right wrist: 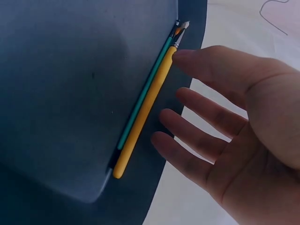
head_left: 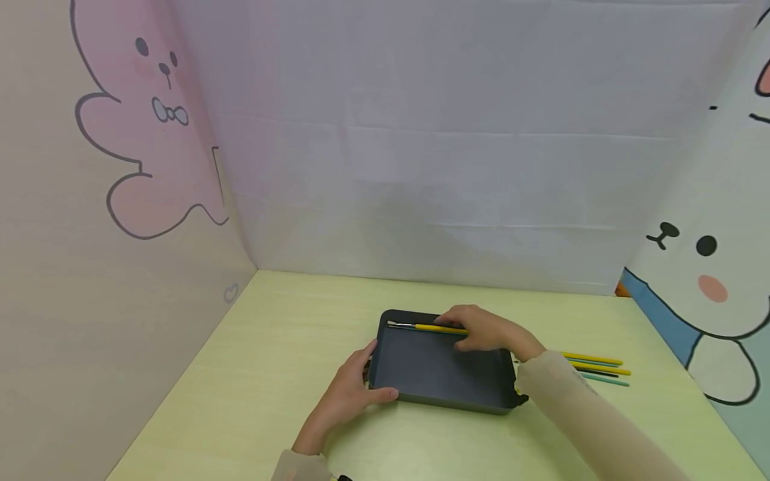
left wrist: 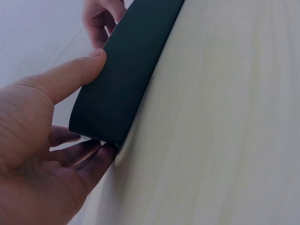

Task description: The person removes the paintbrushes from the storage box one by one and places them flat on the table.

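A dark grey shallow tray (head_left: 442, 367) lies on the table. My left hand (head_left: 349, 387) holds it at the front left corner; in the left wrist view the thumb lies on the tray's wall (left wrist: 131, 61) and the fingers curl at its corner. Along the tray's far side rests a yellow-handled paintbrush (right wrist: 145, 108), with a thin green-handled brush (right wrist: 144, 96) beside it. Over the tray's far right part, my right hand (head_left: 484, 329) has its fingers spread. One fingertip is close to the yellow brush's ferrule; whether it touches is hard to tell.
Right of the tray, partly behind the right sleeve (head_left: 589, 414), lie several more brushes (head_left: 601, 368) with yellow, green and dark handles. The pale table (head_left: 301, 334) is bordered by a white back sheet (head_left: 421, 167) and printed side sheets.
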Motion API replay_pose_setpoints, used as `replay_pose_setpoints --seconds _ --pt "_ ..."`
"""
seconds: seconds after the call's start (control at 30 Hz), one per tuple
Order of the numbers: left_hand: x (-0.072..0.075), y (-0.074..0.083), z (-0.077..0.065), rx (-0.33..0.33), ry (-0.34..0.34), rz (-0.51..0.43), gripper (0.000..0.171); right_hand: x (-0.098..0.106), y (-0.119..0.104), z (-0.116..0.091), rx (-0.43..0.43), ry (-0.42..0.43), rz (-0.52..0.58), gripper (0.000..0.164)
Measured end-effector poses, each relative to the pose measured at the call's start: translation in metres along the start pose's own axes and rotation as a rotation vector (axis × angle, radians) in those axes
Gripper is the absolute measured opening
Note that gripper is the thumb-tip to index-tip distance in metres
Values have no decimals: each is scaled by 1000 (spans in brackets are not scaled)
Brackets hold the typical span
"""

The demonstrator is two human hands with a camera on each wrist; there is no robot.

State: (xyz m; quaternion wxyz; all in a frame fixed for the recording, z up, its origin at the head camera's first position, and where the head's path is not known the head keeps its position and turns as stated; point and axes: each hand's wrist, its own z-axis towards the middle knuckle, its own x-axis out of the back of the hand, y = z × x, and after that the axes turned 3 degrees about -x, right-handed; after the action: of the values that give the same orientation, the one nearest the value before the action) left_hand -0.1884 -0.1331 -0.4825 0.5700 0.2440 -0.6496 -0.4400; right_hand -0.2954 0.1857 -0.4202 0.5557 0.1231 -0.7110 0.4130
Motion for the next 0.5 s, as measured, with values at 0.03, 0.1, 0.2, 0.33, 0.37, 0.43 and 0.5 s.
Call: replay_pose_setpoints --seconds 0.03,0.1,0.2,0.33,0.37,0.43,0.5 --pt "0 0 0 0 1 2 112 -1 0 1 2 -3 -4 54" --pt "-1 0 0 0 1 4 112 -2 -1 4 0 -10 -6 54" --pt "-1 -1 0 0 2 7 112 -4 -2 8 -3 -15 -17 54" --pt "-1 -1 0 3 0 3 112 -7 -3 11 -21 -22 -21 55" --pt "-1 -1 0 3 1 1 112 -8 -3 12 -28 -26 -20 55" --pt "-1 0 0 4 1 0 112 -10 -3 14 -36 -31 -19 55" --pt "-1 0 0 6 3 4 112 -11 -3 16 -45 -40 -11 55"
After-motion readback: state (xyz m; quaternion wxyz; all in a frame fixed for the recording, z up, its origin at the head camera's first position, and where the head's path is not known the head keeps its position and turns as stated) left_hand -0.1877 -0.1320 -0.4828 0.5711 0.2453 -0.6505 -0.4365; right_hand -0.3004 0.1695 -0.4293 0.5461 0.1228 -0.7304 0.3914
